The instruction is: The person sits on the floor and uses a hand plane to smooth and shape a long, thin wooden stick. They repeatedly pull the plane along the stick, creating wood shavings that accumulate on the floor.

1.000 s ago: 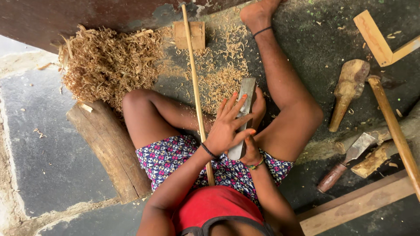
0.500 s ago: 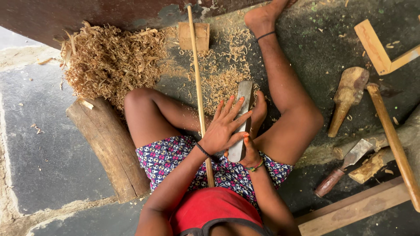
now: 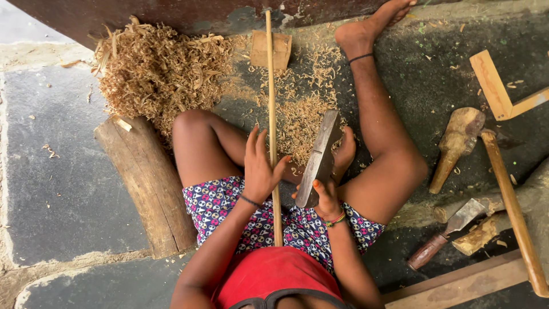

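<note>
A long thin stick [image 3: 271, 103] lies straight down the middle of the floor [image 3: 51, 166], between the person's two legs. Its far end rests by a small flat block [image 3: 270, 50] near the wall, which seems to stop it from sliding away. Its near end lies over the lap. The stick is pale yellow, smooth and very slim, about the same width all the way along.

The left hand [image 3: 260, 169] rests on the stick. The fingers are spread wide and the thumb hooks round it, so it is pressing more than gripping. This looks like a way to keep the stick steady.

The right hand [image 3: 326, 197] is closed round the low end of a flat grey blade [image 3: 318, 157]. The blade points up and away, just beside the stick but not touching it.

Thin curls of wood [image 3: 303, 114] lie on the floor beside the stick. A big heap of shavings [image 3: 157, 68] sits at the far left, by the wall. A thick log [image 3: 146, 186] lies beside the left leg. On the right side of the floor lie a mallet [image 3: 454, 146], a long pole [image 3: 512, 212], a chisel [image 3: 446, 232] and a wooden square [image 3: 497, 86], all well apart from the hands.
</note>
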